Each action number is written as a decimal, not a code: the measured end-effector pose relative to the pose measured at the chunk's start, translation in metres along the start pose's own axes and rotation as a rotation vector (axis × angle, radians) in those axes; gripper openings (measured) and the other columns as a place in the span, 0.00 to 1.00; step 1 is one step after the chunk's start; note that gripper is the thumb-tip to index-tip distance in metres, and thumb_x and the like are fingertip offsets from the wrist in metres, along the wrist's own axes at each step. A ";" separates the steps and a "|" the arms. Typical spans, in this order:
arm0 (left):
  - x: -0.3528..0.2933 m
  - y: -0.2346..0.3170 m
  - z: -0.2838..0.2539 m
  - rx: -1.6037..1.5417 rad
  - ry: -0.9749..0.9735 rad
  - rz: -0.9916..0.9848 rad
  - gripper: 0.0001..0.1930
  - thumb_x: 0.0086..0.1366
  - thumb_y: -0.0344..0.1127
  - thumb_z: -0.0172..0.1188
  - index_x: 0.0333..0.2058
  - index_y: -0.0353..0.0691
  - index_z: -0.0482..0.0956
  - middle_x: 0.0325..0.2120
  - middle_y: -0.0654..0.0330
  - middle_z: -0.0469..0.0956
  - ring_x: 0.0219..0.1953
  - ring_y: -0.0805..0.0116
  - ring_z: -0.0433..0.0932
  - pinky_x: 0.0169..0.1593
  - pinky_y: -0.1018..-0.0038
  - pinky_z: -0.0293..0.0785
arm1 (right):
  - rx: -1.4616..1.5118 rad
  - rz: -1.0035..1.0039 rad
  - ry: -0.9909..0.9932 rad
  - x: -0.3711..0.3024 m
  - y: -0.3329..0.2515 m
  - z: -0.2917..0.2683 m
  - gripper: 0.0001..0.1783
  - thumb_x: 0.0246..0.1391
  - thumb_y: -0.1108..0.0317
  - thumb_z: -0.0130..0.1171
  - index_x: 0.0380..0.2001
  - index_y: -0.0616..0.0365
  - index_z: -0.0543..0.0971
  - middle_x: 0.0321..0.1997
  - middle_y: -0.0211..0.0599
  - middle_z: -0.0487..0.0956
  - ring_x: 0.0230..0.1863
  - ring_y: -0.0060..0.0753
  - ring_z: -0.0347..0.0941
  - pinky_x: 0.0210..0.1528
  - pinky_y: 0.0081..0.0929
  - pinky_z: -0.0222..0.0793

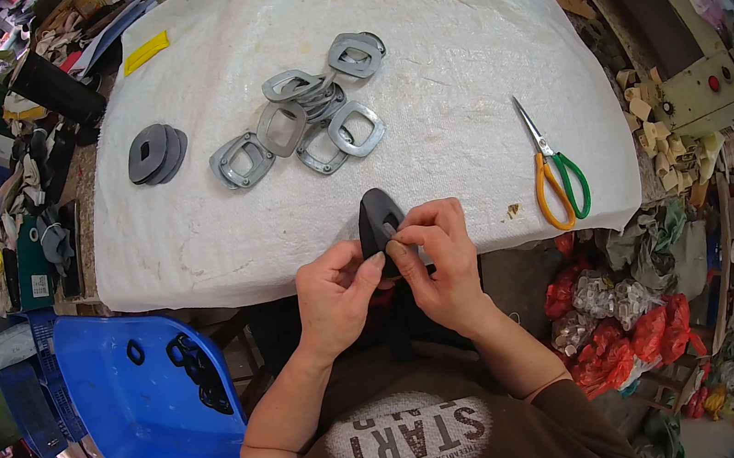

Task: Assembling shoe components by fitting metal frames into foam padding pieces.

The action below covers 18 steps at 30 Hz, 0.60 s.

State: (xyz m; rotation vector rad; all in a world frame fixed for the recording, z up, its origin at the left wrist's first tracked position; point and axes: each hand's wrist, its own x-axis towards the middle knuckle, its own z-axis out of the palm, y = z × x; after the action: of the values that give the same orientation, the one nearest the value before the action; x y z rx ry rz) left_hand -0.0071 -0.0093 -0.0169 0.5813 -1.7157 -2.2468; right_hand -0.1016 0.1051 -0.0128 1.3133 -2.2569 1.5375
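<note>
Both hands hold one dark grey rounded piece with an opening in its middle, just above the near edge of the white-covered table. My left hand pinches its left lower side between thumb and fingers. At the opening, my right hand has thumb and fingertips closed on the piece's inner edge; the exact grip is partly hidden. Similar dark grey pieces with square holes lie stacked at the left. Beyond my hands is a loose heap of grey rounded-square frames, some overlapping.
Scissors with orange and green handles lie at the right, blades pointing away. A yellow packet sits far left. Below the table's left side stands a blue tub holding black rings. Red plastic bags crowd the lower right.
</note>
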 end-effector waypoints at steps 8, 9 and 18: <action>-0.001 -0.001 -0.002 0.101 0.018 0.060 0.06 0.60 0.27 0.56 0.32 0.28 0.75 0.24 0.61 0.76 0.26 0.79 0.73 0.30 0.82 0.74 | -0.126 -0.130 -0.163 0.005 -0.002 -0.010 0.13 0.35 0.77 0.60 0.30 0.61 0.74 0.27 0.36 0.69 0.29 0.38 0.65 0.31 0.30 0.61; -0.002 -0.002 -0.002 0.139 0.032 0.083 0.06 0.60 0.27 0.56 0.31 0.29 0.75 0.22 0.64 0.75 0.24 0.82 0.71 0.29 0.83 0.72 | -0.159 -0.154 -0.195 0.006 -0.003 -0.011 0.13 0.34 0.77 0.59 0.30 0.62 0.74 0.27 0.36 0.69 0.29 0.38 0.65 0.30 0.31 0.61; -0.001 0.005 -0.004 0.105 -0.030 0.037 0.06 0.60 0.27 0.56 0.32 0.29 0.76 0.21 0.65 0.74 0.24 0.82 0.71 0.29 0.84 0.70 | -0.078 -0.165 -0.237 0.012 -0.005 -0.014 0.12 0.37 0.83 0.57 0.30 0.65 0.71 0.27 0.41 0.69 0.28 0.42 0.65 0.27 0.32 0.62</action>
State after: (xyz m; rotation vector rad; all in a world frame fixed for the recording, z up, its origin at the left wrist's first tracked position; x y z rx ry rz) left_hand -0.0046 -0.0136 -0.0124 0.5356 -1.8527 -2.1616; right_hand -0.1113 0.1089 0.0038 1.6896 -2.2440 1.2872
